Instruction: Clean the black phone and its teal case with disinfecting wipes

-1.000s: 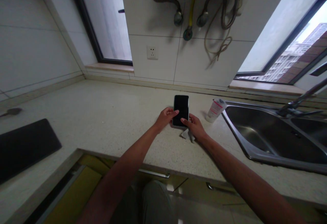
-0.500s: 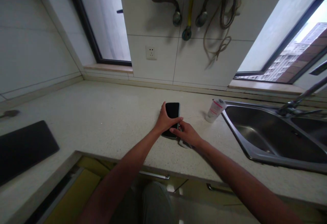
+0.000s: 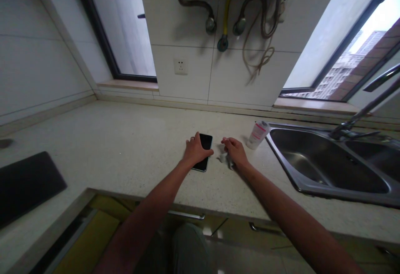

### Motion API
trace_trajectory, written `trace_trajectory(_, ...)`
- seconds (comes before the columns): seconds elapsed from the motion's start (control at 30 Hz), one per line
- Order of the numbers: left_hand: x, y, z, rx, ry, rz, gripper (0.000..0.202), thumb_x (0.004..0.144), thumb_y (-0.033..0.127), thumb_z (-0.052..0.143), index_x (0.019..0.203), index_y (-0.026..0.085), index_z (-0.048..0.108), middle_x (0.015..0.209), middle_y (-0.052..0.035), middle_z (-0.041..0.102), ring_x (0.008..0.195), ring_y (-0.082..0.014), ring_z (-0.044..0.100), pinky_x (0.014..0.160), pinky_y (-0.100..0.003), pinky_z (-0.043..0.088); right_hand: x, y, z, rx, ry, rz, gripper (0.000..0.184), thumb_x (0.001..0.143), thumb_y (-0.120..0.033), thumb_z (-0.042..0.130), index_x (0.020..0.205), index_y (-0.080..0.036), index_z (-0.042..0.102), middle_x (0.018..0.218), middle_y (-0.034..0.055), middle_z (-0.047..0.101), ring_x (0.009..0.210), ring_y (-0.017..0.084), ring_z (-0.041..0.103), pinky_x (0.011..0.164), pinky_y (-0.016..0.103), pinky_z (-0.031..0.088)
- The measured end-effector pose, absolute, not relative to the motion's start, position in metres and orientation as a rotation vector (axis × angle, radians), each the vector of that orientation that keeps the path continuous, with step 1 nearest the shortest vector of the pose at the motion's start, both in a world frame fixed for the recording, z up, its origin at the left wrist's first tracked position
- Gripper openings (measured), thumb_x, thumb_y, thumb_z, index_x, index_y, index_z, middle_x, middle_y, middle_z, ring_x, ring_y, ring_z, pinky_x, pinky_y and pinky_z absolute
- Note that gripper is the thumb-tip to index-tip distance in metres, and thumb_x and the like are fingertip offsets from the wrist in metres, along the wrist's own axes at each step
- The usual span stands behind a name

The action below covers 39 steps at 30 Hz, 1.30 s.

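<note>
A black-screened smartphone (image 3: 205,142) lies face up on the pale speckled countertop (image 3: 150,140). My left hand (image 3: 195,150) is closed around it, the thumb at its right edge and the fingers along the left side. To the right, apart from the phone, my right hand (image 3: 235,150) has its fingers pinched together. A small crumpled grey-white cloth (image 3: 223,158) hangs from or sits under that hand; whether it is fabric or tissue I cannot tell. The fingers partly hide it.
A white tube (image 3: 258,135) with pink print stands on its cap left of the steel double sink (image 3: 312,153) and its faucet (image 3: 343,130). A flat black panel (image 3: 28,186) lies at far left. On the wall are hoses (image 3: 225,11) and a socket (image 3: 180,66).
My right hand has come off the phone and shifted right and slightly away from me, the crumpled cloth moving with it. My left hand stays on the phone. The view has shifted slightly.
</note>
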<state>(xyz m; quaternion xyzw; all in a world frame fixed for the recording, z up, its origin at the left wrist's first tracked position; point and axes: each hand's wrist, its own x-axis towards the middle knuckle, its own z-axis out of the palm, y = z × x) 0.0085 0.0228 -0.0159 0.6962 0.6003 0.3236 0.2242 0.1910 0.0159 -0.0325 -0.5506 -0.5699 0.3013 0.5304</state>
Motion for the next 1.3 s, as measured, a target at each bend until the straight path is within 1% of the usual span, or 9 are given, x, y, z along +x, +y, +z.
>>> trace_trajectory(0.17,0.009,0.023,-0.022,1.972,1.726,0.794,0.099,0.065,0.042,0.074,0.147,0.008,0.029,0.134,-0.0290,0.050,0.130,-0.0418,0.043,0.105,-0.048,0.032,0.190,0.016,-0.044,-1.404,-1.588,0.491,0.022,0.084,-0.042,0.059,0.093,-0.023,0.066,0.070,-0.0001,0.062,0.065,0.018,0.054,0.064,0.029,0.039)
trace_trajectory(0.33,0.012,0.022,-0.025,2.034,1.796,0.751,0.099,0.066,0.042,0.074,0.147,0.009,0.027,0.136,-0.0266,0.047,0.131,-0.0402,0.042,0.107,-0.046,0.030,0.189,0.017,-0.052,-1.437,-1.865,0.269,0.030,0.084,-0.028,0.055,0.112,-0.020,0.063,0.087,0.0049,0.066,0.079,0.020,0.058,0.075,0.032,0.044)
trace_trajectory(0.47,0.013,0.022,-0.024,2.063,1.895,0.631,0.097,0.070,0.046,0.071,0.147,0.007,0.027,0.138,-0.0244,0.046,0.131,-0.0351,0.043,0.108,-0.040,0.032,0.190,0.019,-0.054,-1.435,-1.891,0.262,0.030,0.084,-0.025,0.055,0.112,-0.017,0.063,0.090,0.0068,0.065,0.081,0.020,0.058,0.078,0.034,0.045)
trace_trajectory(0.67,0.015,0.019,-0.025,2.121,1.933,0.594,0.090,0.074,0.046,0.070,0.145,0.006,0.032,0.135,-0.0243,0.049,0.130,-0.0336,0.044,0.109,-0.039,0.031,0.190,0.021,-0.055,-1.376,-1.848,0.277,0.027,0.080,-0.020,0.056,0.105,-0.017,0.066,0.090,0.0080,0.065,0.086,0.022,0.059,0.084,0.037,0.046)
trace_trajectory(0.8,0.014,0.024,-0.026,2.087,1.922,0.673,0.085,0.075,0.050,0.070,0.141,0.005,0.039,0.132,-0.0244,0.052,0.127,-0.0331,0.048,0.107,-0.039,0.034,0.194,0.027,-0.056,-1.357,-1.728,0.311,0.024,0.083,-0.028,0.055,0.102,-0.017,0.067,0.092,0.0086,0.066,0.083,0.022,0.060,0.083,0.038,0.048)
trace_trajectory(0.93,-0.007,0.046,-0.021,1.924,1.855,1.053,0.045,0.086,0.042,0.056,0.120,0.013,0.058,0.111,-0.0146,0.064,0.101,-0.0226,0.061,0.092,-0.032,0.044,0.201,0.033,-0.056,-1.348,-1.570,0.375,0.030,0.086,-0.040,0.053,0.098,-0.017,0.067,0.093,0.0099,0.069,0.082,0.022,0.061,0.082,0.039,0.048)
trace_trajectory(1.03,-0.035,0.064,-0.018,1.772,1.878,1.226,0.019,0.085,0.030,0.048,0.087,0.018,0.061,0.083,-0.0036,0.064,0.077,-0.0160,0.058,0.074,-0.025,0.043,0.208,0.036,-0.055,-1.324,-1.482,0.453,0.034,0.086,-0.045,0.051,0.095,-0.017,0.067,0.090,0.0089,0.070,0.082,0.022,0.062,0.079,0.036,0.049)
trace_trajectory(1.13,-0.055,0.069,-0.022,1.692,2.022,1.213,0.026,0.082,0.033,0.044,0.060,0.020,0.049,0.058,0.0010,0.046,0.060,-0.0141,0.044,0.059,-0.027,0.030,0.212,0.037,-0.052,-1.304,-1.439,0.569,0.037,0.084,-0.049,0.051,0.088,-0.017,0.068,0.077,0.0058,0.069,0.070,0.019,0.061,0.067,0.032,0.048)
trace_trajectory(1.3,-0.057,0.057,-0.031,1.793,1.947,1.161,0.029,0.074,0.034,0.051,0.050,0.021,0.040,0.052,0.0034,0.035,0.055,-0.0126,0.034,0.056,-0.028,0.022,0.215,0.036,-0.045,-1.270,-1.404,0.720,0.039,0.077,-0.053,0.055,0.078,-0.017,0.069,0.066,0.0025,0.065,0.059,0.016,0.056,0.059,0.028,0.043)
